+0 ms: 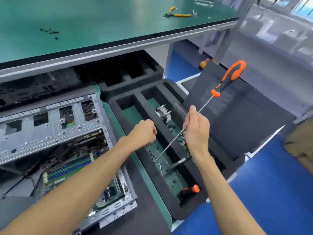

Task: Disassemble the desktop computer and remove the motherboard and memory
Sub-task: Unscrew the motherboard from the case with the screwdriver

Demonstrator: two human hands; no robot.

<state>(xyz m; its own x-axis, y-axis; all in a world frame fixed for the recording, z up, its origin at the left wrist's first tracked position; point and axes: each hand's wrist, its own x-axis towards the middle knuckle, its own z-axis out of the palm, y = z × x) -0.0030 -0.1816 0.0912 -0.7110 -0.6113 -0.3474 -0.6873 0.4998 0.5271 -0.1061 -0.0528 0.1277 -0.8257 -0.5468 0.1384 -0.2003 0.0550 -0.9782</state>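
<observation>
Desktop computer case (55,133) open at lower left, motherboard (76,168) inside. Right hand (197,131) gripping long screwdriver (225,82) by shaft over foam tray (135,99). Left hand (144,131) fisted above tray, contents indiscernible.

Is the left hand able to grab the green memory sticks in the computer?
Probably yes. The left hand hovers just right of the open computer case, and the memory sticks lie uncovered, with only loose cables nearby.

The computer case (55,133) lies left of the foam tray (169,207), pliers (177,13) on the bench behind.
</observation>
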